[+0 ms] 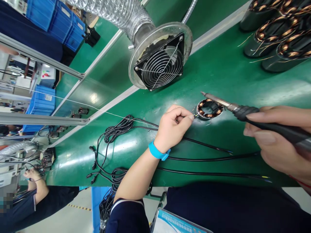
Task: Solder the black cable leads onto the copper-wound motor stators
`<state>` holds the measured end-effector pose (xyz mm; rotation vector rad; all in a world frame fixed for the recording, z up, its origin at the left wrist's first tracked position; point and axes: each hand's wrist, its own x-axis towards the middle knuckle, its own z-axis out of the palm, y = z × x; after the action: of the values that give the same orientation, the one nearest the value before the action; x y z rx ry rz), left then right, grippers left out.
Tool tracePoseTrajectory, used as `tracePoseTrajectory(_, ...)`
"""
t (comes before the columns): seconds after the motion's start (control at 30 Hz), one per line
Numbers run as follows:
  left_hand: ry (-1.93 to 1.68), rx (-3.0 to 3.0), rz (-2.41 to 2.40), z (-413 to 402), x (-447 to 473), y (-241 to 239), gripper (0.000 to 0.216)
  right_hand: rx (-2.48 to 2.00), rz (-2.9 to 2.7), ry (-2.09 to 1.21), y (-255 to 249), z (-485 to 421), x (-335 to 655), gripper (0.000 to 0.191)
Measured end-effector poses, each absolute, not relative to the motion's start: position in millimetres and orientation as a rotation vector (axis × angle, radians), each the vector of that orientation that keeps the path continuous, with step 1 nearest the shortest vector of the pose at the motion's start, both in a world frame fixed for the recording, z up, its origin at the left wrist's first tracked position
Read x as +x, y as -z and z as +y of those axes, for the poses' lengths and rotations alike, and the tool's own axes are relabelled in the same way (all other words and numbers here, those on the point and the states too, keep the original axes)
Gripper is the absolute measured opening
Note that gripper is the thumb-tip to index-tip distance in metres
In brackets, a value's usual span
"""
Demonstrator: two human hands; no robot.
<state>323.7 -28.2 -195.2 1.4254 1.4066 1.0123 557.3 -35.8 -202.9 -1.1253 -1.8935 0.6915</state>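
The small round stator wound with copper coils (209, 109) lies on the green counter (218, 74), about midway between its near and far edges. The left hand (173, 127), a blue wristband (158, 152) on its wrist, pinches a thin wire at the stator's rim between pressed fingers (188, 117). The right hand (277, 139) closes its fingers round the black-handled soldering iron (243, 110), whose tip reaches over the stator. Black cables (116, 129) trail across the counter. No writing is readable.
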Motion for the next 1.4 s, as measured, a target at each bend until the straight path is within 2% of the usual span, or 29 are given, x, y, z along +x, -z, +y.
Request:
tracePoseTrajectory(0.07,-1.033,1.423,1.395,-28,324,195,0.015,-0.959,-1.920,-0.558,207,-32,552,0.020)
tracePoseTrajectory(0.17,-1.074,1.415,1.378,-28,325,196,0.016,-0.875,-1.994,-0.404,206,-26,543,0.015)
tracePoseTrajectory(0.33,-1.062,1.420,1.396,-28,325,196,0.015,-0.883,-2.070,-0.346,193,-21,537,0.024)
tracePoseTrajectory(0.9,-1.067,1.447,1.367,-32,327,196,0.017,-0.978,-2.166,-0.352,195,-10,508,0.028)
tracePoseTrajectory(1.1,-1.251,1.855,1.467,-45,330,193,0.017,-0.965,-2.083,-0.546,200,-11,511,0.034)
tracePoseTrajectory(1.4,-1.182,2.388,1.480,-49,333,198,0.017,-0.935,-2.014,-0.640,204,-7,513,0.036)
